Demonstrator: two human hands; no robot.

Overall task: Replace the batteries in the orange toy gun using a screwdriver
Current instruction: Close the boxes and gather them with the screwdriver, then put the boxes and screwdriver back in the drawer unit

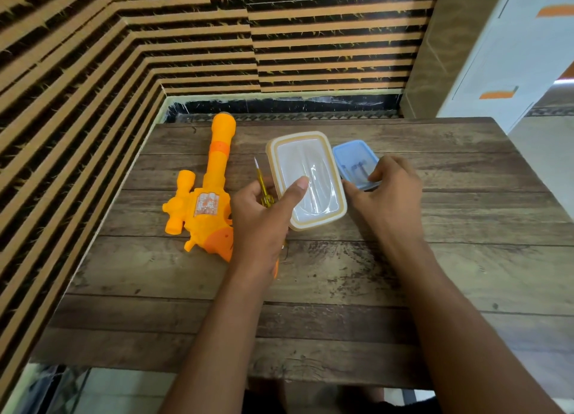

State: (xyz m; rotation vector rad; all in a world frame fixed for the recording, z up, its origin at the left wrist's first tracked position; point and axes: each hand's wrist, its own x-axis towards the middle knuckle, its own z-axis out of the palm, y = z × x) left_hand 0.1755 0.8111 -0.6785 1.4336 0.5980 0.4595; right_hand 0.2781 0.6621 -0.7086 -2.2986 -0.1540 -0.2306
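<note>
Lid removal from white container [306, 177]: left hand [264, 217], closed round screwdriver [264, 185] with thumb on lid, right hand [385, 193] bracing beside blue container [357, 162]; orange toy gun [205, 193] on counter [341, 289] at left; best steadied while prising evenly.

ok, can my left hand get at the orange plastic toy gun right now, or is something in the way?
Probably yes for reach: the orange plastic toy gun lies right beside the left hand, nothing between them. But that hand is busy with the yellow-handled screwdriver, thumb on the cream-rimmed plastic container.
</note>
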